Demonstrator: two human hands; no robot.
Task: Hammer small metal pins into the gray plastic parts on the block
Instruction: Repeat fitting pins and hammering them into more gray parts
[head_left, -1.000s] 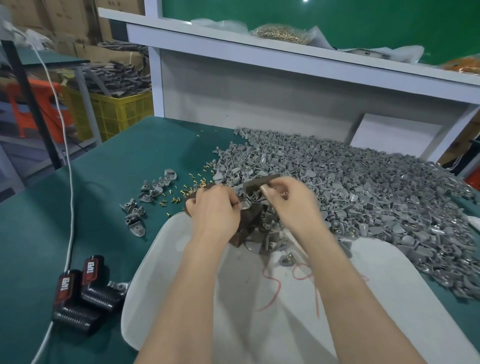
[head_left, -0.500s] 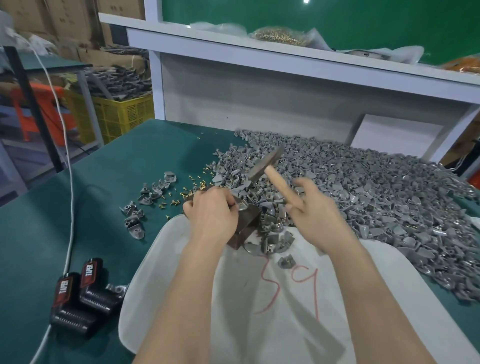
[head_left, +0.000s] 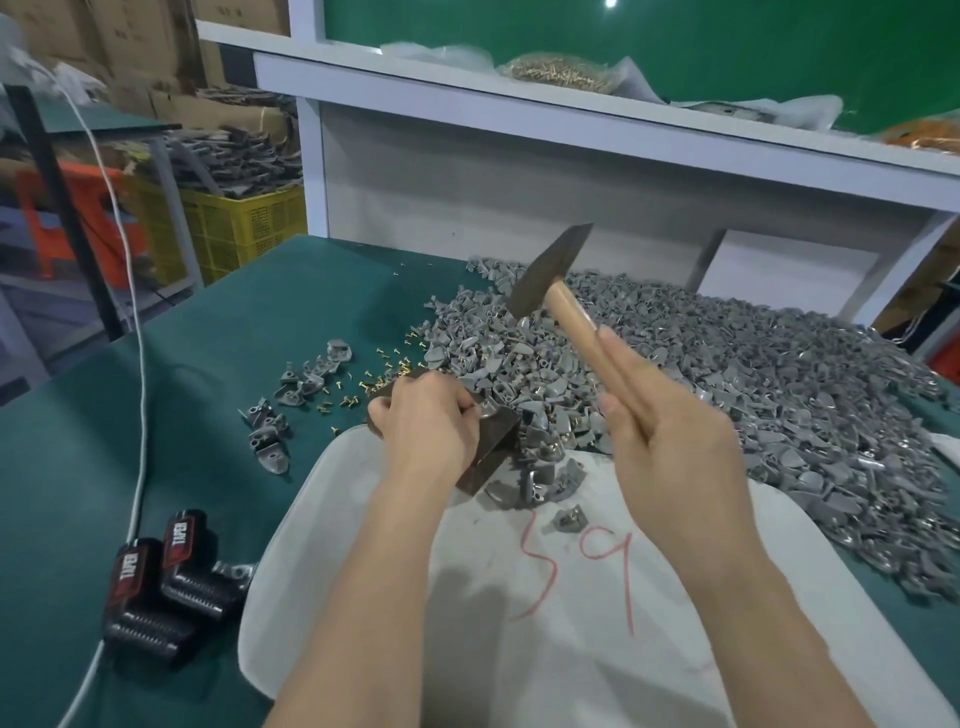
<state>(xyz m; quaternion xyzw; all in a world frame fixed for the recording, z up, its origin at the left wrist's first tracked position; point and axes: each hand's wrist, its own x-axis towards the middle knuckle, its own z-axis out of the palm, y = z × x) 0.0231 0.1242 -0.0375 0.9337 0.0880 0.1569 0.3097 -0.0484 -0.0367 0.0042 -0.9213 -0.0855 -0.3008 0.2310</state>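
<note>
Your hammer (head_left: 550, 275) is up higher than half a second ago, with your right hand (head_left: 670, 431) grip wrapped round its handle. Your left hand (head_left: 426, 415) grip pinches a gray part (head_left: 487, 411) on the block (head_left: 493, 441), mostly hidden by your fingers. The gray pile (head_left: 779, 374) crowds right behind it, and loose pins (head_left: 363, 384) dot the bench (head_left: 208, 364).

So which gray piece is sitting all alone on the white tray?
The little gray piece right above the red writing on the white tray; the others crowd together beside the block.
</note>
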